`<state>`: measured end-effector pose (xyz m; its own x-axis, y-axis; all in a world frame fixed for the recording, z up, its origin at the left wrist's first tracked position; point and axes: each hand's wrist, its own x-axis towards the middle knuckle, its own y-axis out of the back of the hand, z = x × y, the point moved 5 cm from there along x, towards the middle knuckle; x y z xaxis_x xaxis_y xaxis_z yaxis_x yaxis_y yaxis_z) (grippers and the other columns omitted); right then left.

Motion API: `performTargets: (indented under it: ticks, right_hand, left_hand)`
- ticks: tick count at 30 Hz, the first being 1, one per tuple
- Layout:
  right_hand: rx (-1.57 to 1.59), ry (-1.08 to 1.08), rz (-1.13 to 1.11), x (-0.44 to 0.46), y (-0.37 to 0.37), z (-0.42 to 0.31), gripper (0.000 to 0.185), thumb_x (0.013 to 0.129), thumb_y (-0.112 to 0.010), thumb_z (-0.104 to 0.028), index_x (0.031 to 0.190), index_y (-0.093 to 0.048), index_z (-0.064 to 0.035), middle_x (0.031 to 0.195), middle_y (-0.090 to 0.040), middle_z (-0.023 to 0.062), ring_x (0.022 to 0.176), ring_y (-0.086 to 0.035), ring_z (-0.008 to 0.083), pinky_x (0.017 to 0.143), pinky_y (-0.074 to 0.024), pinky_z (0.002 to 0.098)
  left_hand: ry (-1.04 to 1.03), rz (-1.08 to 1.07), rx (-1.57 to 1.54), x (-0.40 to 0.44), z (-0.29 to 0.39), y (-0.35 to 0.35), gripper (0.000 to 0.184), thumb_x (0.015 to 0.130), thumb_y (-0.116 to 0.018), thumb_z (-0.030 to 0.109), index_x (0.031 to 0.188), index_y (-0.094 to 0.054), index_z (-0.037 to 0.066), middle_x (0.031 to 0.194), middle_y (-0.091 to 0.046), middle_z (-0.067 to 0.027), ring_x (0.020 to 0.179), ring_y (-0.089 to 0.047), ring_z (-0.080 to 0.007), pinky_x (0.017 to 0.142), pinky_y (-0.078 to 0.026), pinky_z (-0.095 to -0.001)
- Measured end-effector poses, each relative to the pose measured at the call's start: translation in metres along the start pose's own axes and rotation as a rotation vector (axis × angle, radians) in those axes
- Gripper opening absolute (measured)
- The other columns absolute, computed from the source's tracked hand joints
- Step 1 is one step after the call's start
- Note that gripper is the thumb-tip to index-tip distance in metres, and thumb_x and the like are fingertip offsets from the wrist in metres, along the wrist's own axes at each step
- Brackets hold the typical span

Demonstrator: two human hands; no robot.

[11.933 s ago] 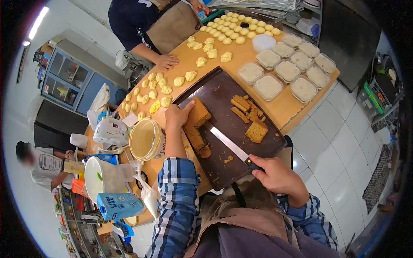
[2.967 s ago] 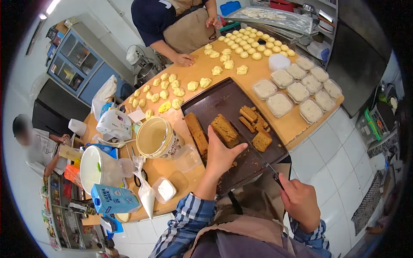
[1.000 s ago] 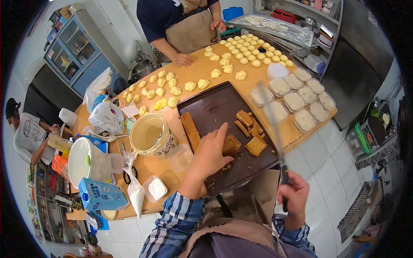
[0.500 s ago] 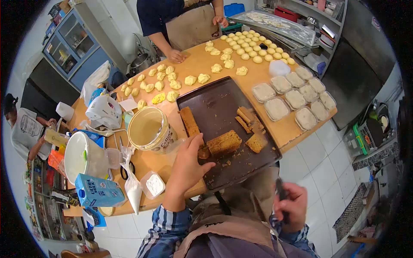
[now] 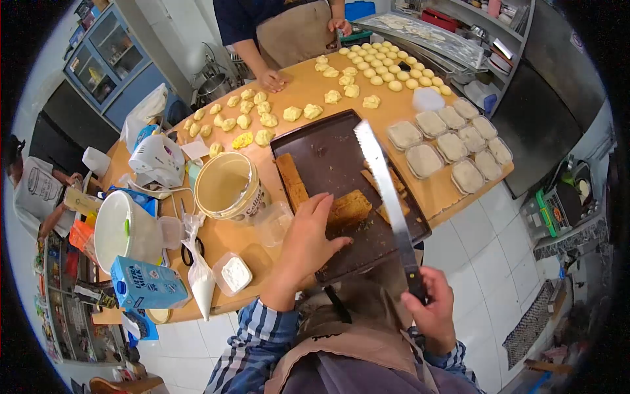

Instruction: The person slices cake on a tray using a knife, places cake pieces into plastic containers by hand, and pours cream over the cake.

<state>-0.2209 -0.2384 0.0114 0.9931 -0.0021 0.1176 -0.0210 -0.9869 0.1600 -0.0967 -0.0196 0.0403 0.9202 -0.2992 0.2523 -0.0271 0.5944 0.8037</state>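
On the dark baking tray (image 5: 328,141), my left hand (image 5: 308,240) rests at the left end of a brown cake block (image 5: 350,209), fingers spread apart. My right hand (image 5: 433,307) grips the black handle of a serrated knife (image 5: 388,190), whose blade points up and away over the tray's right side. Behind the blade, cut cake pieces (image 5: 396,209) are partly hidden. A long cake strip (image 5: 291,178) lies along the tray's left edge. Crumbs are scattered near the block.
Dough lumps (image 5: 292,113) and round dough balls (image 5: 394,85) cover the table's far side, where a person (image 5: 269,39) stands. Filled plastic tubs (image 5: 424,160) sit at right. A cream bucket (image 5: 230,187), piping bag (image 5: 201,282) and milk carton (image 5: 148,284) stand left. Another person (image 5: 42,190) is at far left.
The block has been turned and now lies crosswise on the tray. My left hand has shifted to its left end. The knife has swung down out of clear view, then up over the tray.
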Motion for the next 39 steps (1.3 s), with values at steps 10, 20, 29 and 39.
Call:
performTargets:
  ticks: [10, 20, 29, 39]
  right_hand:
    - [-0.412, -0.132, -0.04, -0.009, -0.006, -0.002, 0.043, 0.087, -0.058, -0.006, 0.128, -0.045, 0.0019, 0.11, -0.059, 0.0284, 0.098, -0.06, 0.0443, 0.081, -0.0493, 0.0418]
    - [-0.423, 0.039, 0.045, -0.005, -0.006, -0.007, 0.042, 0.086, -0.06, -0.006, 0.125, -0.048, 0.0046, 0.104, -0.061, 0.027, 0.091, -0.063, 0.0404, 0.077, -0.051, 0.0395]
    - [-0.406, -0.042, 0.077, -0.005, 0.002, 0.003, 0.04, 0.086, -0.059, -0.006, 0.124, -0.05, 0.0043, 0.103, -0.062, 0.0262, 0.092, -0.064, 0.039, 0.078, -0.0508, 0.0382]
    - [-0.193, -0.06, 0.12, 0.005, 0.009, 0.017, 0.042, 0.083, -0.062, -0.006, 0.123, -0.051, 0.0038, 0.103, -0.063, 0.0244, 0.091, -0.066, 0.034, 0.078, -0.0509, 0.0357]
  left_hand:
    - [-0.007, -0.102, 0.035, 0.029, -0.003, -0.014, 0.07, 0.065, -0.081, 0.021, 0.124, -0.051, -0.003, 0.121, -0.056, -0.0205, 0.115, -0.051, -0.0352, 0.097, -0.043, -0.0391]
    - [0.066, -0.246, 0.221, 0.04, 0.008, -0.02, 0.067, 0.065, -0.081, 0.022, 0.121, -0.052, 0.0, 0.114, -0.06, -0.0182, 0.108, -0.055, -0.0353, 0.089, -0.047, -0.0414]
    - [0.101, -0.316, 0.218, 0.042, -0.007, -0.032, 0.065, 0.066, -0.079, 0.023, 0.121, -0.052, 0.001, 0.102, -0.064, -0.0203, 0.096, -0.061, -0.0366, 0.083, -0.05, -0.0431]
    - [0.034, -0.247, -0.066, 0.059, -0.024, -0.026, 0.06, 0.068, -0.081, 0.024, 0.116, -0.055, -0.002, 0.094, -0.066, -0.0217, 0.09, -0.065, -0.0323, 0.075, -0.052, -0.0395]
